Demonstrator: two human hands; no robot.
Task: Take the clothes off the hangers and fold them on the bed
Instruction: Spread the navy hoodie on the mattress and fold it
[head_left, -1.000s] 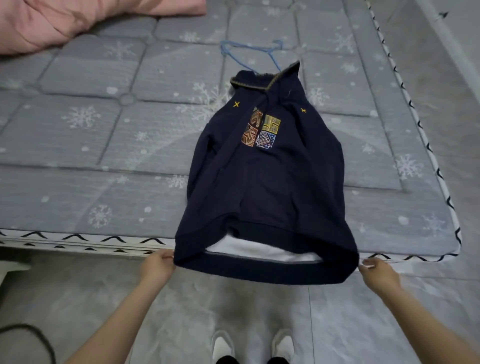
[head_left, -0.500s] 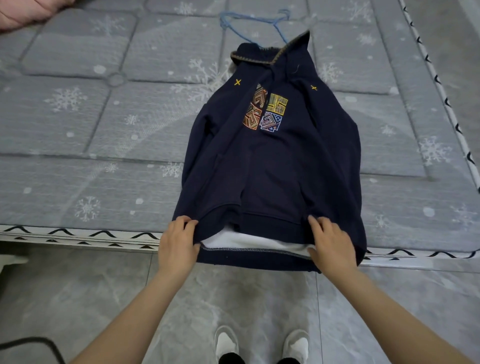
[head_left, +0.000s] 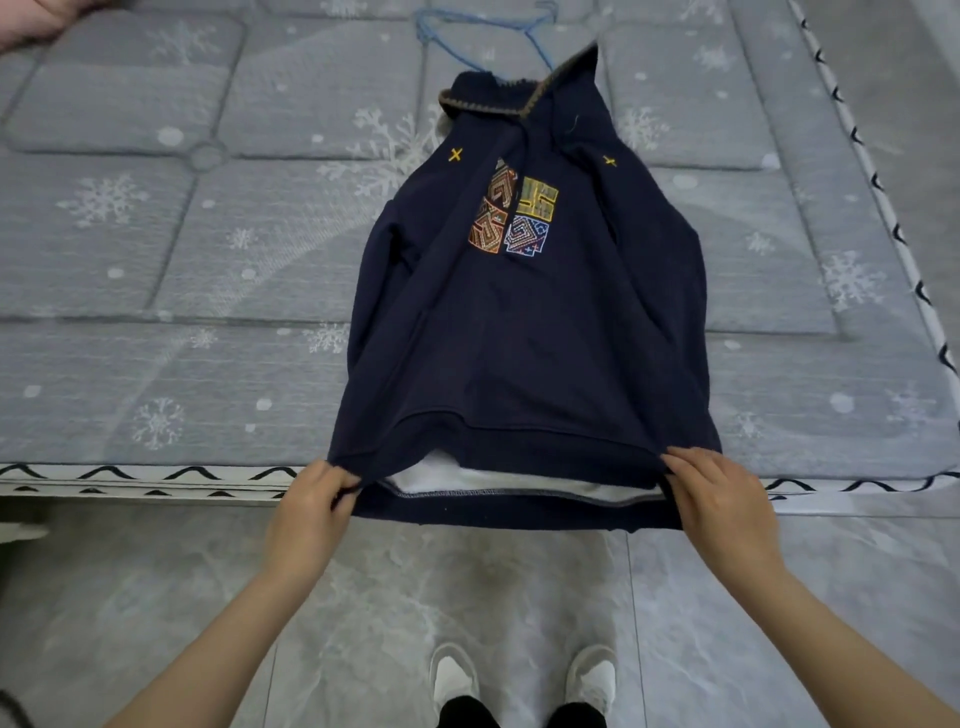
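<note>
1. Navy hoodie (head_left: 530, 322) is lying front-up on the bed (head_left: 156, 260), hood end pointing away from the person, hem hanging just over the bed's near edge.
2. Left hand (head_left: 306, 514) is pinching the hoodie's hem at its left corner, fingers curled round the fabric.
3. Right hand (head_left: 722, 499) is gripping the hem at the hoodie's right corner; the thumb is tucked out of sight, probably under the cloth.
4. Between the two hands the hem is gaping, showing white lining inside the hoodie.
5. Blue hanger (head_left: 483, 31) is lying on the bed just beyond the hoodie's hood, seemingly touching it.
6. Pink bedding (head_left: 36, 21) is sitting well to the left of the hoodie, at the bed's far corner.
7. White shoes (head_left: 457, 680) are standing on the grey floor below the hoodie's hem.
</note>
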